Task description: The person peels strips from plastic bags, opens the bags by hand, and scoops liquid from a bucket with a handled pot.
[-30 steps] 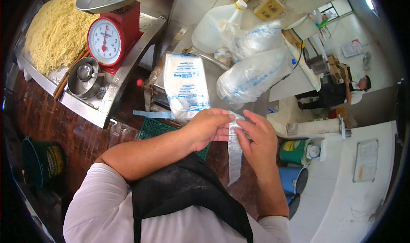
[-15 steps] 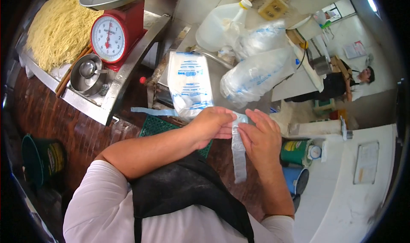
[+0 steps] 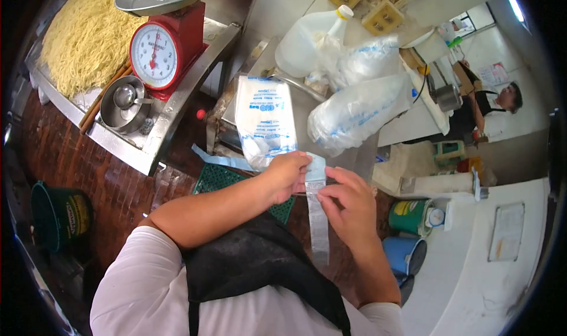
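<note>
A long, narrow strip of clear labels on pale blue backing (image 3: 317, 226) hangs down between my hands. My left hand (image 3: 288, 173) is closed on its upper part, thumb on top. Bare blue backing shows at the top of the strip, with printed clear labels below. My right hand (image 3: 349, 203) is at the strip's right edge, thumb and fingertips curled together on it; whether a label is lifted there is too small to tell. Just beyond my left hand lies a pack of plastic bags (image 3: 266, 114) with blue print. A blue strip end (image 3: 221, 159) sticks out to the left.
Clear plastic bundles (image 3: 360, 108) and a white jug (image 3: 310, 40) stand on the metal table. At left are a red scale (image 3: 155, 55), noodles (image 3: 88, 43) and a metal bowl (image 3: 123, 116). A green crate (image 3: 221, 179) sits below. Another person (image 3: 493, 102) stands at far right.
Both hands and the strip have shifted slightly left. My right fingers have come down along the strip, leaving more of the blue backing at its top in view.
</note>
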A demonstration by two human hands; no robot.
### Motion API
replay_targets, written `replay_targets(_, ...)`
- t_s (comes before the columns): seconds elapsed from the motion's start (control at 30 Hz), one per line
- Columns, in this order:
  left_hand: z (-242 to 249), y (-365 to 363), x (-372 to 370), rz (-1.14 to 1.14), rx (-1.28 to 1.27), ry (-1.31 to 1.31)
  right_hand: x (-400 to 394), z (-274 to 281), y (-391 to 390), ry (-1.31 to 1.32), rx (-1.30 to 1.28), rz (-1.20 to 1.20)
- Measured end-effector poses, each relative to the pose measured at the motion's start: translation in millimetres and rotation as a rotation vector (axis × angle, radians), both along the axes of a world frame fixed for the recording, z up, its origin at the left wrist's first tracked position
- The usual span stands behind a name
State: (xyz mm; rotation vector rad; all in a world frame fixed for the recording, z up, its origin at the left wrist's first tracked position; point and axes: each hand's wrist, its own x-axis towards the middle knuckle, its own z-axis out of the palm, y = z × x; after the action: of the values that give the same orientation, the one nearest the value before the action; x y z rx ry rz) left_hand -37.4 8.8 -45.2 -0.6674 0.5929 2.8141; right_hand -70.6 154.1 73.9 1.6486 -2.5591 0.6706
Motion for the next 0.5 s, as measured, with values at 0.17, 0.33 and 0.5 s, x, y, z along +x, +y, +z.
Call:
replay_targets(0.17, -25.4, -5.2, -13.7, 0.043, -0.055, -0.068, -56.4, 24.1, -0.3, -0.043, -0.215, -0.281)
replay_targets(0.33, -22.5, -13.7, -19.9, 0.058, -1.052, 0.33, -134.3, 19.0, -18.8, 0.035, -0.174, -0.338)
replay_targets(0.5, 39.5, -33.8, -40.0, 0.012, -1.718, 0.379, -152.0, 17.0, -28.6, 0.148, -0.145, -0.404)
